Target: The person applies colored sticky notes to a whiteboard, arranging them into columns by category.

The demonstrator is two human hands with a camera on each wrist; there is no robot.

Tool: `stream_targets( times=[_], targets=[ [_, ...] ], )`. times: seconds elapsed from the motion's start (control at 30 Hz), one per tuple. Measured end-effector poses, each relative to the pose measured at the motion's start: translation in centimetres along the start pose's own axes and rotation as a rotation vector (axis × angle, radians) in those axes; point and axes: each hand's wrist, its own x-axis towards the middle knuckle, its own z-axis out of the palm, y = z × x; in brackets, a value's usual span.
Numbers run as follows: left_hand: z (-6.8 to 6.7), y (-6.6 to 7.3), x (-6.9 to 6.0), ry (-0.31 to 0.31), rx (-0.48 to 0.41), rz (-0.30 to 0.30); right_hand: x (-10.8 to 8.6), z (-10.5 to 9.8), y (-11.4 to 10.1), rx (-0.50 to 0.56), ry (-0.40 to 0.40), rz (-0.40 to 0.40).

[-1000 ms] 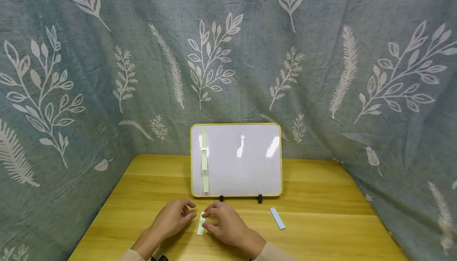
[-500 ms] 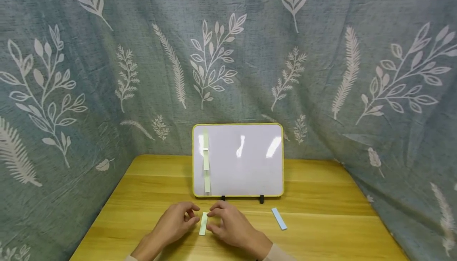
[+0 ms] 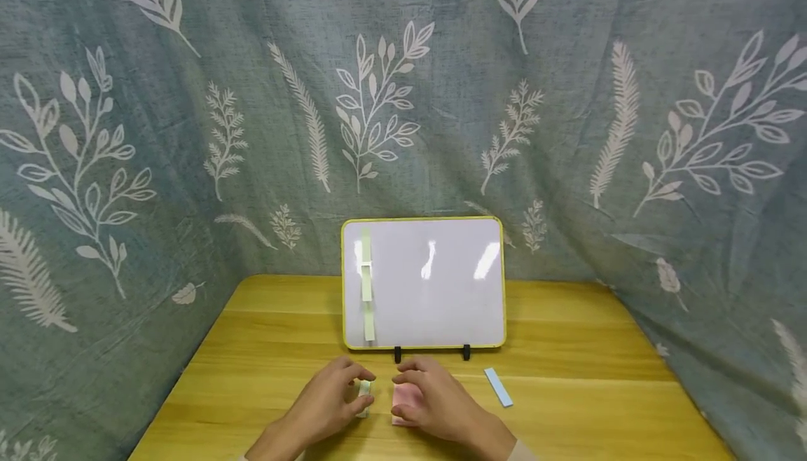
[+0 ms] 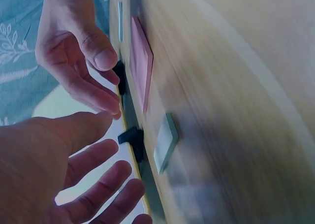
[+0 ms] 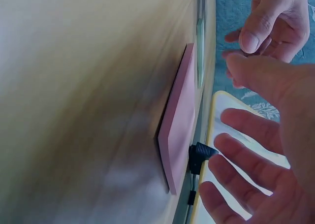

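A pink pad (image 3: 405, 398) now shows, seemingly just under the right hand (image 3: 441, 400).

In front of the whiteboard (image 3: 435, 314), the green sticky-note pad (image 3: 365, 388) is partly covered by the left hand (image 3: 324, 401), the pink sticky-note pad (image 3: 406, 396) by the right hand (image 3: 444, 403). The near edge of the worktop (image 3: 580, 349) is cut off in the head view.
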Motion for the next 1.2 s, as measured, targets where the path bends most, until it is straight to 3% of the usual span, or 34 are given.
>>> stream_targets(
  times=[0.13,0.27,0.47,0.63,1.0,1.2],
  targets=[
    [0.6,0.8,0.1,-0.005,0.066,0.046,-0.6,-0.6,0.3,-0.017,-0.082,0.028],
    [0.8,1.5,0.9,-0.046,0.083,0.073,-0.7,-1.2,0.6,-0.036,-0.105,0.025],
    [1.3,2.1,1.9,-0.143,0.096,0.080,-0.8,-1.3,0.7,-0.032,-0.141,0.023],
    [1.8,2.2,2.3,-0.182,0.125,0.084,-0.9,-1.0,0.8,-0.060,-0.169,-0.005],
    [2.1,2.2,2.7,-0.216,0.156,0.094,-0.8,-1.2,0.9,-0.073,-0.173,-0.002],
    [2.4,2.5,2.7,-0.227,0.169,0.102,-0.9,-1.6,0.9,-0.050,-0.228,0.032]
  ],
)
